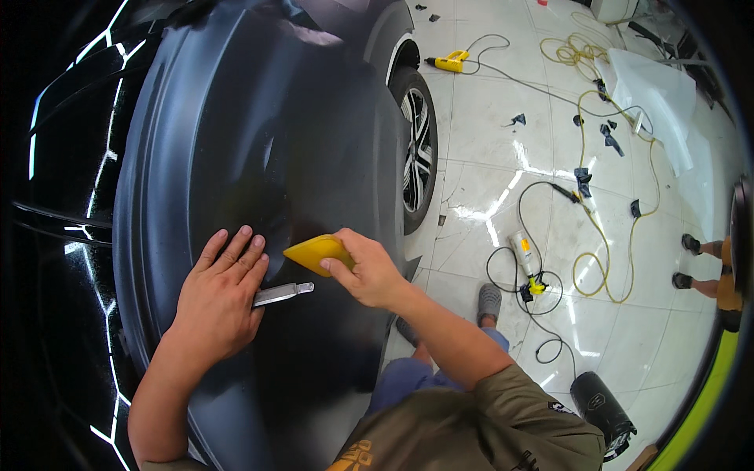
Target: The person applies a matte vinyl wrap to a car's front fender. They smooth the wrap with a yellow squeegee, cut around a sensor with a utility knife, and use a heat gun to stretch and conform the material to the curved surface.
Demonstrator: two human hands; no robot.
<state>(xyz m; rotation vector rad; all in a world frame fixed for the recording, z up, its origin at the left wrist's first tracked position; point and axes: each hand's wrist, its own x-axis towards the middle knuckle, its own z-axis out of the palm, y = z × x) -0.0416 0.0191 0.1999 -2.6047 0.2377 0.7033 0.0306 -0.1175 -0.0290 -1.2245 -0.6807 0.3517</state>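
Head view. Right hand [363,271]: fingers pinched around a yellow, wedge-shaped squeegee [320,255], its tip just right of the left fingertips, over a dark grey satin car panel [290,157]. Left hand [220,302]: fingers extended, slightly parted, flat on panel. Slim silver metal tool [284,294] juts from its thumb side; grip hidden, can't tell. Orange lettering on olive-brown shirt [463,428], cut off below.

Olive-brown T-shirt [455,428], short sleeves, yellow print [355,457] on front; blue shorts [399,382]; grey textured shoes [488,301].
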